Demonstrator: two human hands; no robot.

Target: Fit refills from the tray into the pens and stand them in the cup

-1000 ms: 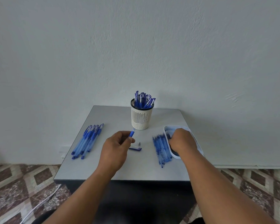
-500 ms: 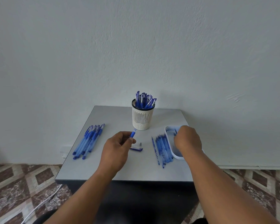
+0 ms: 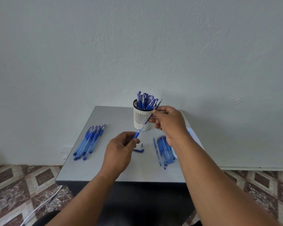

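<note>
My left hand [image 3: 119, 150] grips a blue pen barrel [image 3: 137, 134] above the table, its open end pointing up and right. My right hand [image 3: 168, 121] pinches a thin blue refill [image 3: 152, 115] in front of the cup, its lower end at the barrel's mouth. The white slotted cup [image 3: 141, 119] at the table's back holds several blue pens. The white tray [image 3: 195, 141] lies at the right, mostly hidden behind my right forearm. A pen cap [image 3: 138, 150] and a small tip piece [image 3: 142, 144] lie on the table just right of my left hand.
A row of several blue pens [image 3: 89, 141] lies on the left of the grey table [image 3: 104, 170]. Several loose refills [image 3: 163, 149] lie beside the tray. A white wall stands behind, and a white cable [image 3: 39, 207] runs over the patterned floor.
My right hand left the tray, lifted a refill and carried it left and up to the barrel in my left hand. My left hand stayed in place.
</note>
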